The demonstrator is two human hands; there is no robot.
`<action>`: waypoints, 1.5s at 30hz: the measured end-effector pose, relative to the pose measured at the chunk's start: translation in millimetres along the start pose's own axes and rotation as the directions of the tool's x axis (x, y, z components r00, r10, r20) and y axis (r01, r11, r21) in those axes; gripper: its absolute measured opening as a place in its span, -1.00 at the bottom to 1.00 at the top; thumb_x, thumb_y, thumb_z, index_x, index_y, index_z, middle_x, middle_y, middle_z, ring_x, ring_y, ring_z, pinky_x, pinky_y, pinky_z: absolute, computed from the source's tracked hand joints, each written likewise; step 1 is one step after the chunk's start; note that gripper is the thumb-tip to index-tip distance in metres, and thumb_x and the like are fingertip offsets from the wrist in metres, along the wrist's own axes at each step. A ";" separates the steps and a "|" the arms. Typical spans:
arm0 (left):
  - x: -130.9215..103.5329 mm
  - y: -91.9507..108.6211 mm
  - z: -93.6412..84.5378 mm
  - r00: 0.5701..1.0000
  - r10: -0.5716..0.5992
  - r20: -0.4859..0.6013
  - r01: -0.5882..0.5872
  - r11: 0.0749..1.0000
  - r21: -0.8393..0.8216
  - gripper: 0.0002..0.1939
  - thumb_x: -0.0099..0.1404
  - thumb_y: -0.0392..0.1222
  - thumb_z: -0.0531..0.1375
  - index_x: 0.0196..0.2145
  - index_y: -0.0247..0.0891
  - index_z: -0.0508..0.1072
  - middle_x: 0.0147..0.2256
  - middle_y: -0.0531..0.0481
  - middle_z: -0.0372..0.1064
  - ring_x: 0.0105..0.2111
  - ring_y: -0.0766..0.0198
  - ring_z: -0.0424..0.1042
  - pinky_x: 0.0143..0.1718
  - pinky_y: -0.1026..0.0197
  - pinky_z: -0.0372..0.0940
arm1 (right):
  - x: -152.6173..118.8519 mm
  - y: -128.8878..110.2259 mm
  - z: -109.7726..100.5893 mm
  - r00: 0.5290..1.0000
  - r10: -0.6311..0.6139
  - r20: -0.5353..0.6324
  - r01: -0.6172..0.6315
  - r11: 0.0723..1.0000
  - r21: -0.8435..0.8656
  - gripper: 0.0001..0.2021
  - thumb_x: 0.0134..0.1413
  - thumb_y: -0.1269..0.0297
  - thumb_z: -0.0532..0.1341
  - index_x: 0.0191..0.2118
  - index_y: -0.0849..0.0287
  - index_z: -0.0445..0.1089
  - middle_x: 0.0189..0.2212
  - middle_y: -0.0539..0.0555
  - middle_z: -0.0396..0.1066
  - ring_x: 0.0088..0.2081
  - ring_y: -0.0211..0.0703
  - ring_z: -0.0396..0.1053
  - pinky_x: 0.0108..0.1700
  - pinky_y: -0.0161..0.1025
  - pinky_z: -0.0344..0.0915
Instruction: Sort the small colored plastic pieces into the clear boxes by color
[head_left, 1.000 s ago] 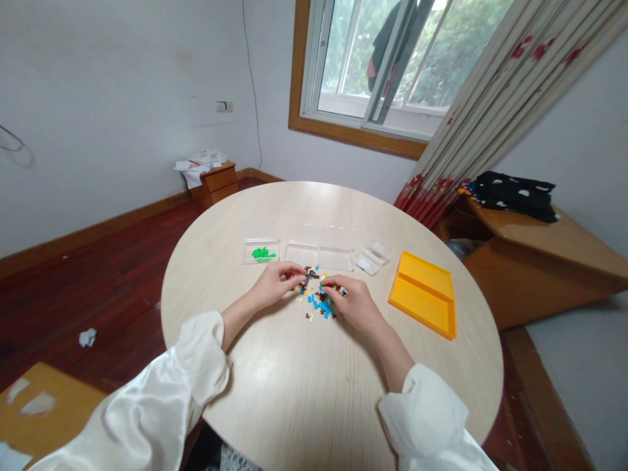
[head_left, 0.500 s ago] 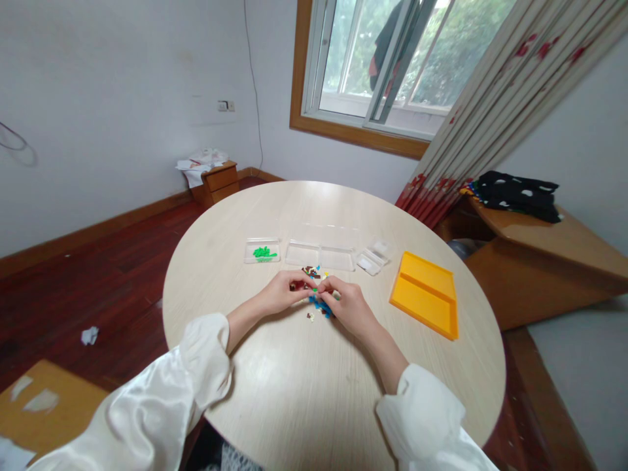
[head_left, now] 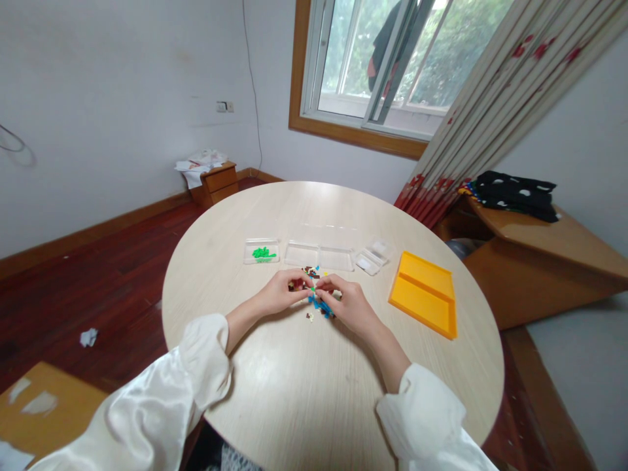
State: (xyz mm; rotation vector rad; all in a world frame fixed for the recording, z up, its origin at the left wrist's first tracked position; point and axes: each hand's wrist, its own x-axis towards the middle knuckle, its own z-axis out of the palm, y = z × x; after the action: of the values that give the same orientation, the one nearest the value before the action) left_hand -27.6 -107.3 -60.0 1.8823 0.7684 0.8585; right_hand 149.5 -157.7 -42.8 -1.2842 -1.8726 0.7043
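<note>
Over a loose pile of small coloured pieces, my left hand [head_left: 287, 292] and my right hand [head_left: 349, 302] meet almost fingertip to fingertip. A small green piece [head_left: 313, 289], perhaps a toy brick, is pinched at my left fingertips. My right thumb and index finger are drawn together right beside it; whether they hold anything is too small to tell. Blue pieces [head_left: 324, 308] lie under my right fingers. Brown pieces [head_left: 311, 271] sit just beyond the hands, and a few cream and brown bits [head_left: 310, 317] lie nearer me. Both hands partly cover the pile.
Beyond the hands stand a clear box of green pieces [head_left: 263, 253], an open clear two-part box [head_left: 319, 256] and a smaller clear case [head_left: 367, 263]. A yellow tray [head_left: 424, 301] lies at the right on the round table [head_left: 294, 392].
My right fingertips have parted slightly from the green piece at my left fingertips. The boxes, tray and pile stay in place.
</note>
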 end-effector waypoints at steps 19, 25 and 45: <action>10.6 -38.5 -70.6 0.725 -0.023 -0.689 0.474 0.742 0.474 -0.91 0.10 -0.26 0.11 -0.39 -0.22 0.40 -0.33 -0.02 0.44 -0.28 0.15 0.33 -0.17 0.11 0.09 | -5.9 8.3 -26.3 0.925 0.218 0.311 -0.090 0.922 -0.378 -0.93 -0.18 0.47 0.14 -0.53 0.19 0.34 -0.59 -0.04 0.26 -0.52 -0.31 0.16 -0.46 -0.37 0.04; 10.8 -40.2 -67.6 0.744 -0.053 -0.666 0.496 0.711 0.498 -0.88 0.11 -0.26 0.13 -0.35 -0.22 0.42 -0.27 -0.08 0.43 -0.18 0.04 0.30 -0.16 0.07 0.06 | -5.4 7.7 -24.4 0.918 0.226 0.326 -0.085 0.915 -0.395 -0.90 -0.21 0.50 0.11 -0.52 0.19 0.30 -0.58 -0.04 0.25 -0.51 -0.32 0.17 -0.45 -0.37 0.05; 5.6 -6.8 -8.4 0.985 -0.042 -0.166 0.040 0.999 -0.015 -0.80 0.13 -0.13 0.19 -0.39 -0.34 0.48 -0.46 -0.03 0.43 -0.48 0.35 0.32 -0.41 0.27 0.22 | -1.2 2.0 -16.1 0.997 0.011 -0.081 -0.016 0.998 -0.061 -0.91 -0.06 0.39 0.15 -0.43 0.20 0.41 -0.48 0.03 0.47 -0.41 -0.23 0.39 -0.30 -0.29 0.29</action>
State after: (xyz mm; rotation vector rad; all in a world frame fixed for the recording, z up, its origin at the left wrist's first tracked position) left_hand -32.3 -96.2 -61.7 1.7945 0.8983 1.0016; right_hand 164.0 -157.7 -35.5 -1.3458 -1.8343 0.5967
